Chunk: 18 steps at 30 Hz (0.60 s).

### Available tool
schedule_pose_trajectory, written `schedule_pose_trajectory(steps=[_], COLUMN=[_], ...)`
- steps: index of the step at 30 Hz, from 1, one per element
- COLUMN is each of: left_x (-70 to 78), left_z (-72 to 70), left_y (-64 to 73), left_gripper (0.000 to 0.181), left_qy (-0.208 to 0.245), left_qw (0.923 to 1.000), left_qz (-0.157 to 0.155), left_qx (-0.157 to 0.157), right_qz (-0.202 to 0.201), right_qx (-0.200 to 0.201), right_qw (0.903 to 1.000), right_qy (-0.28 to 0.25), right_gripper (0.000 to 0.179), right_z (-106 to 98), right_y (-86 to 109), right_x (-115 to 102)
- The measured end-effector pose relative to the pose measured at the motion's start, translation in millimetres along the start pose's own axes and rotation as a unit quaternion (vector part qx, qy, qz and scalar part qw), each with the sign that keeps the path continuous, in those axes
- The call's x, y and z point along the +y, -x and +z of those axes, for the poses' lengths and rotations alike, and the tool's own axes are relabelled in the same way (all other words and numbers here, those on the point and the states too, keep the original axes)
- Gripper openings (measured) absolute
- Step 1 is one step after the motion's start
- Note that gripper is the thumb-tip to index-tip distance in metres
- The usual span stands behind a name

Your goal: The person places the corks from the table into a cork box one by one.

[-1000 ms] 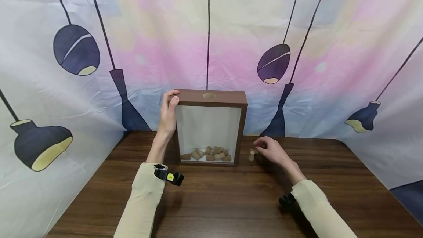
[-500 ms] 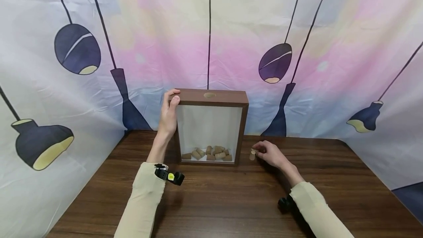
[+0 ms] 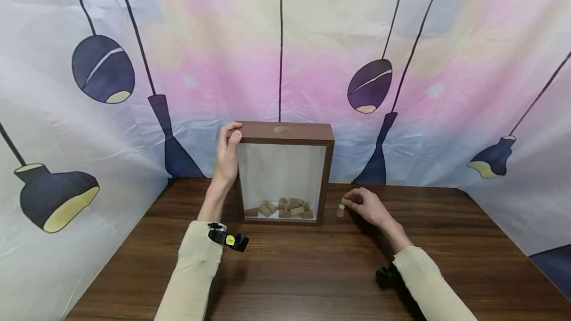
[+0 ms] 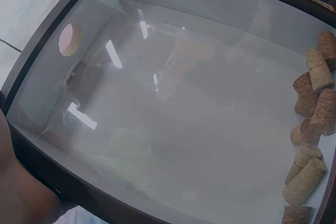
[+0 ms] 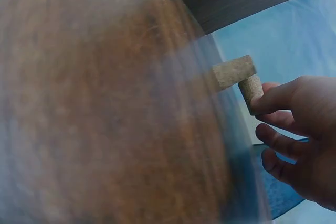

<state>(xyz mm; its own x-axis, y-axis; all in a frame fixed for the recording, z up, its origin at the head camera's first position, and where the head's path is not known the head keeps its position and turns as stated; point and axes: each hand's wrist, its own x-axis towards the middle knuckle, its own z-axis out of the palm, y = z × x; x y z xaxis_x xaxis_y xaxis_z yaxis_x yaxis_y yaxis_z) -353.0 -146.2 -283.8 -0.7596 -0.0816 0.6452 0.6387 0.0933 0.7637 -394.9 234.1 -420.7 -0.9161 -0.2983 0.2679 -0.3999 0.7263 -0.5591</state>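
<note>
My left hand (image 3: 227,155) grips the upper left corner of a brown-framed shadow box (image 3: 328,177), thumb on the front edge and fingers over the top. The box stands upright with a clear front and a round hole (image 3: 282,130) in its top. Several wine corks (image 4: 321,111) lie heaped along its bottom inside. To the right of the box, my right hand (image 3: 369,206) pinches one cork (image 5: 251,95) between thumb and fingertips. A second cork (image 3: 340,210) stands on end on the table just left of those fingertips, the held cork close by its top.
The dark wood table (image 3: 308,271) stretches around the box toward me. Behind it hangs a fabric backdrop (image 3: 214,63) printed with dark lamps, near the box's back. Both wrists wear black cameras (image 3: 241,241).
My right hand has lowered a little, closed its fingertips on a cork beside the standing one and raised it slightly. The left hand and box have stayed put.
</note>
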Motion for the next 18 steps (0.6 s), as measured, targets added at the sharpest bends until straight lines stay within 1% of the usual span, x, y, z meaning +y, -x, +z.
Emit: schedule_pose_trajectory(steps=[6, 14, 18], left_x=[1.3, 1.1, 0.7], left_z=[-1.0, -2.0, -1.5], left_y=[0.6, 0.8, -0.4], left_gripper=[0.044, 0.044, 0.043], left_qy=[0.001, 0.003, 0.004], left_qw=[1.0, 1.0, 1.0], left_qz=[0.002, 0.003, 0.007], left_qx=[0.001, 0.005, 0.003], right_qz=[-0.016, -0.023, -0.033], right_qx=[0.024, 0.042, 0.062], right_qw=[0.9996, 0.9988, 0.9975], right_qy=[0.0, -0.012, 0.0], right_gripper=[0.02, 0.021, 0.022], right_z=[-11, -25, -36], right_y=[-0.3, 1.2, 1.5], right_x=[-8, -18, -25])
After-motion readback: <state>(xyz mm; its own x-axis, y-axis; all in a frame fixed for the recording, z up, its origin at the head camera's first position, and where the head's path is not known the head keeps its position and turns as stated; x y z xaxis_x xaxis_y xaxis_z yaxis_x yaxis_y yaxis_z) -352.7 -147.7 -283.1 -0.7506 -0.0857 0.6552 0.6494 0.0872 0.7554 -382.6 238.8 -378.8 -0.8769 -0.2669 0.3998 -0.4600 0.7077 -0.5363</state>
